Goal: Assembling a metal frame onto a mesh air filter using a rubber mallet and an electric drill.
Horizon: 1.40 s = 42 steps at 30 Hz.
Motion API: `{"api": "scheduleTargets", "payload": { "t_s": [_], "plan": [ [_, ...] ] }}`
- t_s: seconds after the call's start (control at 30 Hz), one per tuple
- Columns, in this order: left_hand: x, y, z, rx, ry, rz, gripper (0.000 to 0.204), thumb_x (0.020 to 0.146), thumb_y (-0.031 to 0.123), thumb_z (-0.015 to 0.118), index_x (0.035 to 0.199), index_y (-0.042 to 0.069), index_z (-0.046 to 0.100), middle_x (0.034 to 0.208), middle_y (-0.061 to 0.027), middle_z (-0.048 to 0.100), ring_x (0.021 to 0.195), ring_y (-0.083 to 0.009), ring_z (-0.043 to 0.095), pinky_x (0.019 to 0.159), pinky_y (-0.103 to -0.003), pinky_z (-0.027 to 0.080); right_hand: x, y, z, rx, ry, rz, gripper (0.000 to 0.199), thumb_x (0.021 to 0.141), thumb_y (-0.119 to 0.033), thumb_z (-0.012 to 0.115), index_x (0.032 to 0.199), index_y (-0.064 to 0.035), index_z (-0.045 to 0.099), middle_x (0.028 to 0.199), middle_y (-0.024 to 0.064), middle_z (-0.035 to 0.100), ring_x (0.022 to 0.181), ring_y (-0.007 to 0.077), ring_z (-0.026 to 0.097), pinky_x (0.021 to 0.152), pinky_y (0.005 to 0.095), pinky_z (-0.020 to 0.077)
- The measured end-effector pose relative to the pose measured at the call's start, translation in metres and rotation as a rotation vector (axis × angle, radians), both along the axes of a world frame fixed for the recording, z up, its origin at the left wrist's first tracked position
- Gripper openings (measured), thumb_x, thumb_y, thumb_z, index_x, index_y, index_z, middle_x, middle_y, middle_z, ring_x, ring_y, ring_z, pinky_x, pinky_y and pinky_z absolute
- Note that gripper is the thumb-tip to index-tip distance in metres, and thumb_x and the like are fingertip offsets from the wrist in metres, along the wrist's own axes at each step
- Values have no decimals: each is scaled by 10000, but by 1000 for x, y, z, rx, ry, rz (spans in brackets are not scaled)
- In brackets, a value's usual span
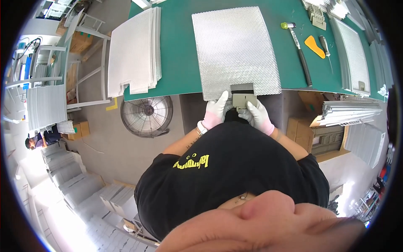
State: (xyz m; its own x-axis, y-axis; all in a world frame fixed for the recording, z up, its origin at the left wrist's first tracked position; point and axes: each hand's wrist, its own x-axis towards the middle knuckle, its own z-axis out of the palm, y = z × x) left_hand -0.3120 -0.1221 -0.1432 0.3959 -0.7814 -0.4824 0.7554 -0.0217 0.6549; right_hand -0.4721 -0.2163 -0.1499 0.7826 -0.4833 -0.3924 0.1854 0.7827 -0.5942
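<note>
A silvery mesh panel lies flat on the green table, its near edge reaching the table's front edge. A rectangular notch is cut into that near edge. At the notch is a flat grey-green plastic piece. My right hand, in a white glove with a pink cuff, is closed on this piece, thumb on top. My left hand, gloved alike, is closed at the panel's near edge left of the notch. Its thumb lies on the mesh, and its fingers, partly hidden, are beside the piece.
Mesh panels are stacked at left; more panels lie at right. A mallet, an orange scraper and a screwdriver rest between. A floor fan and a carton of plastic parts stand below. Another person is far left.
</note>
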Motion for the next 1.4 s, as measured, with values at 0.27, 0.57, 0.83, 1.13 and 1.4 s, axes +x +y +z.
{"api": "scheduleTargets", "payload": {
  "t_s": [0.27, 0.57, 0.83, 1.13, 1.4],
  "plan": [
    [-5, 2, 8, 128, -171, -19, 334, 976, 269, 638, 1124, -30, 642, 1102, -127, 686, 992, -211, 661, 870, -381, 533, 9, -8, 22, -448, 271, 1, 274, 990, -204, 591, 1148, 19, 577, 955, 76, 687, 731, 108, 646, 661, 260, 544],
    [-9, 0, -1, 142, -216, -343, 416, 947, 389, 666, 1041, -17, 665, 855, -36, 645, 687, -76, 537, 627, -220, 428, 11, -7, 20, -641, 294, -127, 233, 987, -182, 591, 1098, 19, 626, 883, 39, 665, 745, 85, 579, 710, 249, 474],
    [1, 5, -5, 146, -208, -436, 412, 969, 361, 635, 1081, -36, 634, 816, -59, 663, 637, -89, 574, 588, -225, 471, 6, -11, 22, -356, 454, -290, 249, 991, -244, 594, 926, -12, 656, 768, -13, 614, 671, 47, 505, 635, 219, 408],
    [-7, 4, -3, 113, -70, -284, 393, 1004, 272, 586, 1182, -78, 558, 1036, -137, 675, 828, -167, 682, 695, -263, 574, 8, -6, 21, -444, 525, -327, 251, 984, -238, 612, 944, 5, 658, 798, 10, 650, 716, 67, 562, 675, 234, 458],
    [40, 4, 72, -107, -920, -1480, 461, 1015, 269, 515, 1370, -25, 496, 1235, -144, 641, 1187, -209, 599, 1001, -287, 472, -6, -12, 6, -490, 176, 234, 508, 994, -395, 564, 1295, 11, 513, 1166, 79, 616, 999, 140, 570, 859, 306, 483]
  ]
}}
